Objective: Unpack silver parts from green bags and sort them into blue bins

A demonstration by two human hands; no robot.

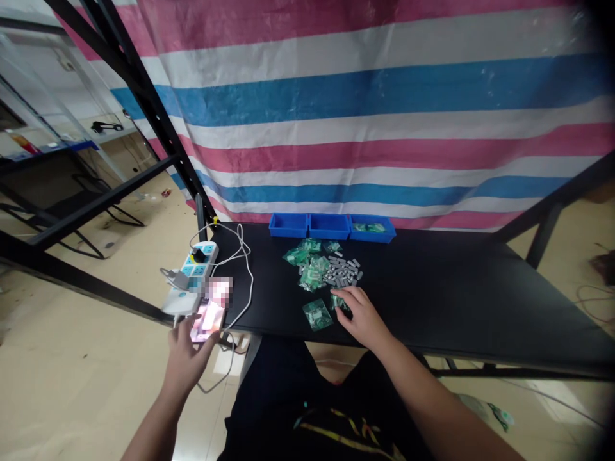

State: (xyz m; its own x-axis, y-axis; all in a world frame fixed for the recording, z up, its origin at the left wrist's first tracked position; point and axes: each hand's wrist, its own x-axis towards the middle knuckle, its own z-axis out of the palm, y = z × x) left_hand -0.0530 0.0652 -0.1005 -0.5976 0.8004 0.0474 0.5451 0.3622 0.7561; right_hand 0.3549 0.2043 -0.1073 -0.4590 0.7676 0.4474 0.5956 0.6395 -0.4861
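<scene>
My left hand (187, 355) grips a lit phone (210, 320) by its lower end, thumb on one side and fingers on the other. The phone lies over the table's left front edge, beside a power strip. Over the table my right hand (362, 317) curls its fingers and thumb around a small green packet (339, 301), partly hidden by the fingers. Just left of it lies a flat clear bag with green contents (318, 315). Farther back are a heap of green bags (313, 272) and a pile of small grey cylindrical pieces (344, 272).
Three blue bins (329, 225) stand in a row at the table's back; the right one holds green packets (369, 227). A white power strip (204, 256) and loose white cable (251, 282) occupy the left end. Black frame posts and a striped sheet (336, 153) bound the black table (456, 294).
</scene>
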